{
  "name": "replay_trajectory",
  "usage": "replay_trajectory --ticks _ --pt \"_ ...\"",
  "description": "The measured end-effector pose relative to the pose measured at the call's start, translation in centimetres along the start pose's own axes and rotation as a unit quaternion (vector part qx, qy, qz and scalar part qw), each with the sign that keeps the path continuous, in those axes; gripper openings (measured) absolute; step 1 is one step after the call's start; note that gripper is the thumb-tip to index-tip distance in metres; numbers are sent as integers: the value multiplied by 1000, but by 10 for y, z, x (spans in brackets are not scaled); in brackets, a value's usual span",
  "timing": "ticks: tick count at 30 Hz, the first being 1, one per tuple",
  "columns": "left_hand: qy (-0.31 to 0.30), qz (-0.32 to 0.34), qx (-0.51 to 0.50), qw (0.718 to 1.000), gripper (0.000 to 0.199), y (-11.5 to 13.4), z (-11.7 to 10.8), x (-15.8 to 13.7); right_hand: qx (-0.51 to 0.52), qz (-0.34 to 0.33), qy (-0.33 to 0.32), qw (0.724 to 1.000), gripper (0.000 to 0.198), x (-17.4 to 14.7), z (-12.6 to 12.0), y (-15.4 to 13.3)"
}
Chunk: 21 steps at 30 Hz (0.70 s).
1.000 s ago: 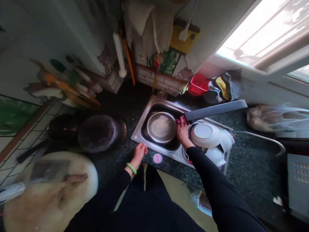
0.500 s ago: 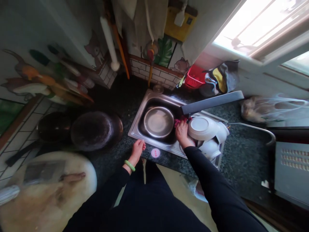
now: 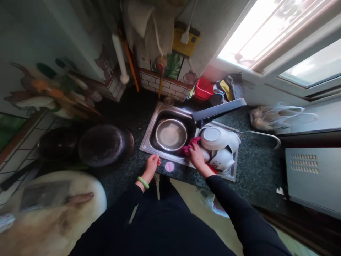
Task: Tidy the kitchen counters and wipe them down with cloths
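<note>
At the front edge of the counter, the person's left hand hung just beside the sink corner, fingers curled in, nothing visible inside. Couldn't tell if it touched the stone. Green bangle on that wrist, round pink sticker to the right of the hand.

Next out, the right hand: fingers closed on a bunched magenta cloth. Cloth was at the right end of the basin, between the round metal pan and the bowls. Contact with the steel underneath was hidden by the hand.

Sink: the metal pan sat inside, open side up. Couldn't tell if it held water or just caught the light. White bowls were piled on the right-hand side, top one upside down.

Status, my read: bowls already stacked and out of the basin, pan not yet out. Cloth in hand, so the work around the sink looked unfinished. Couldn't confirm any surface as clean from where I stood.

Further back, a dark grey spout angled over the bowls. Behind it, a red basket by the wall, then the bright window.
</note>
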<state>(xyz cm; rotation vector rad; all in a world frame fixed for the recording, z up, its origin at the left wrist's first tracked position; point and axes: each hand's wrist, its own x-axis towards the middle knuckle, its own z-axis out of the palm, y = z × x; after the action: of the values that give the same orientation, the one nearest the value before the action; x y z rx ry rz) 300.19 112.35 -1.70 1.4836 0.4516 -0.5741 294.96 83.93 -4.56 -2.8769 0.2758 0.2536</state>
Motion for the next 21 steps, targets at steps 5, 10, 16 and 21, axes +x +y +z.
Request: replay_trajectory --ticks 5,10,16,21 --pt "3 -6 9 1000 38 -4 -1 4 -64 44 -38 996 36 14 -21 9" --pt "2 -8 16 1000 37 -5 2 8 -58 49 -78 994 40 -22 -12 -5" --pt "5 -8 7 1000 35 0 -3 11 -37 62 -70 995 39 -63 -3 -11" --pt "28 -15 -6 999 36 1 -23 7 -16 146 -59 987 24 -51 2 -34"
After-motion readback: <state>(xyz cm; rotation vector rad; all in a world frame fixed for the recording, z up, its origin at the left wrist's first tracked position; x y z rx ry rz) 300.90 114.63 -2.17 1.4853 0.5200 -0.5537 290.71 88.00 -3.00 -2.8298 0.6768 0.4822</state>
